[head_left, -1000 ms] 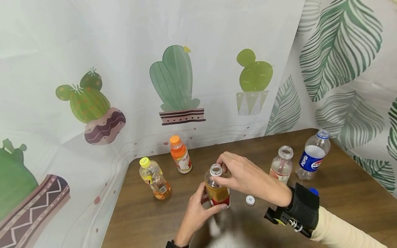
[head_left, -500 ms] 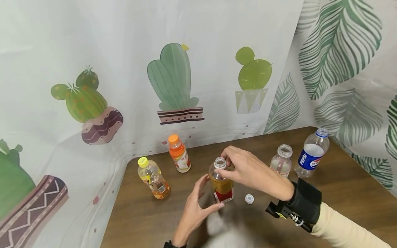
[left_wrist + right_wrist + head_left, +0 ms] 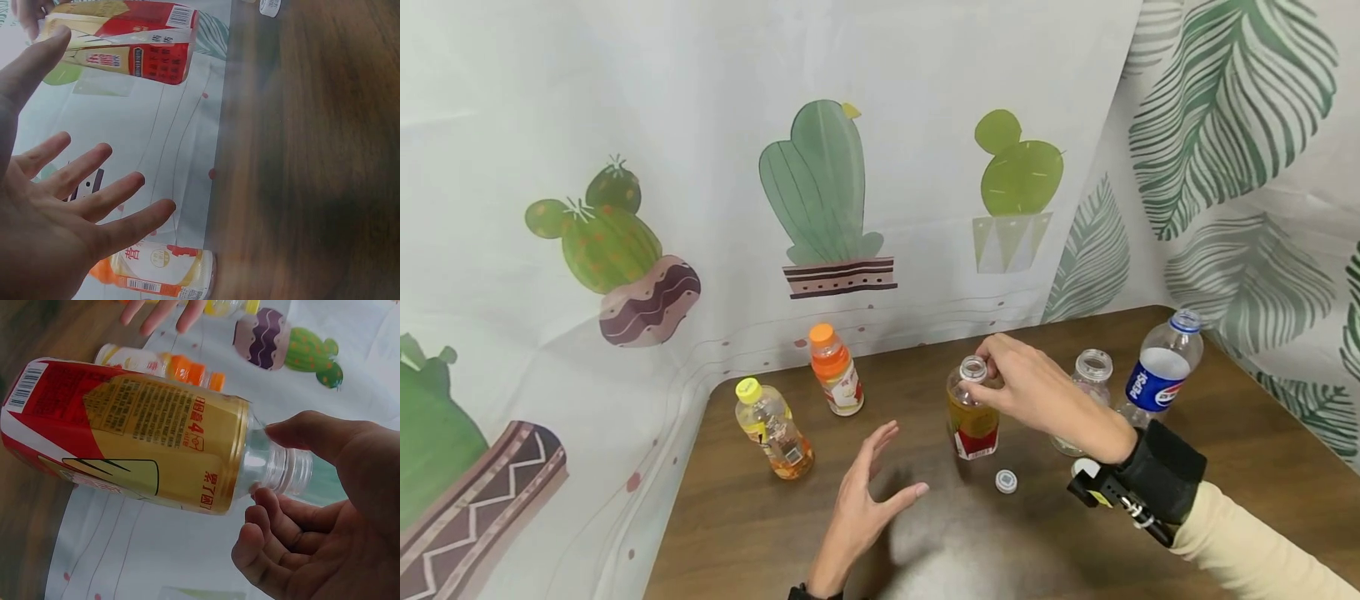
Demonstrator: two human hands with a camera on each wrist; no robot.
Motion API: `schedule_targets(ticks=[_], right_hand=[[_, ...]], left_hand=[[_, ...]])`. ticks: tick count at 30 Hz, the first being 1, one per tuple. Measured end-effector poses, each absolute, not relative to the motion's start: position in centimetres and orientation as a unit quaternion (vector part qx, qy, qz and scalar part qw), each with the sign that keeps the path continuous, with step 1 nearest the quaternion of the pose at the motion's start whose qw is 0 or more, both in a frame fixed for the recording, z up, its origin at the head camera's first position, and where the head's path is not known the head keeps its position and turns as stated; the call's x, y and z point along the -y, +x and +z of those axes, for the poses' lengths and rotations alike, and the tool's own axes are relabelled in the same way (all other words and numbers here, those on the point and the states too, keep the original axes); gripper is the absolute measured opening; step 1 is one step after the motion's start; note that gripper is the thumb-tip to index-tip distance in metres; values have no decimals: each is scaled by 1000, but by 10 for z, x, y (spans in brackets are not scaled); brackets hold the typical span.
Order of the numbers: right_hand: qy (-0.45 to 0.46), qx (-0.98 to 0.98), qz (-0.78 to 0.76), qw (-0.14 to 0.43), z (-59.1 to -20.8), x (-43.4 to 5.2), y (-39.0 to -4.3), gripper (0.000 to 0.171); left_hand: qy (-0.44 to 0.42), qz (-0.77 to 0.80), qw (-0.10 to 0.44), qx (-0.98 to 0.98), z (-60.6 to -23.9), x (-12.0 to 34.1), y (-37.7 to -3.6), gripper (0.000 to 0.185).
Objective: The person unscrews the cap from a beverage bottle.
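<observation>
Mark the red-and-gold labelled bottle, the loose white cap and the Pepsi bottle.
red-and-gold labelled bottle (image 3: 973,425), head view, on its label.
loose white cap (image 3: 1006,480), head view, on its top face.
Pepsi bottle (image 3: 1155,379), head view, on its blue label.

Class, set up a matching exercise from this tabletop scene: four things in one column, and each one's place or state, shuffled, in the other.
Things:
1. red-and-gold bottle
2. loose white cap
3. left hand
4. orange-capped bottle

States:
A. lying on the table
B. fingers spread, holding nothing
C. standing capped near the curtain
D. gripped at the open neck by the right hand

Pairs: 1-D, 2-A, 3-B, 4-C
</observation>
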State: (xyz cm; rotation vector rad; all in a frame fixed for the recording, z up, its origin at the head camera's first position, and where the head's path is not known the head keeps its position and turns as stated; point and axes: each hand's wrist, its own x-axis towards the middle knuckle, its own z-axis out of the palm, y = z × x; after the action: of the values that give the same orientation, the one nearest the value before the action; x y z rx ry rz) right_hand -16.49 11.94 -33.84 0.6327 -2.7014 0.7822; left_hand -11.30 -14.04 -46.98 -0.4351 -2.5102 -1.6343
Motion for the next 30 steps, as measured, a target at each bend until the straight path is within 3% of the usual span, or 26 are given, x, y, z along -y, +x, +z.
schedule_targets(ticks=[30], right_hand=[[172,942,272,95,-369,-145,-188,24]], left_hand=[[-135,-530,53,836,-466,148,-112,73]])
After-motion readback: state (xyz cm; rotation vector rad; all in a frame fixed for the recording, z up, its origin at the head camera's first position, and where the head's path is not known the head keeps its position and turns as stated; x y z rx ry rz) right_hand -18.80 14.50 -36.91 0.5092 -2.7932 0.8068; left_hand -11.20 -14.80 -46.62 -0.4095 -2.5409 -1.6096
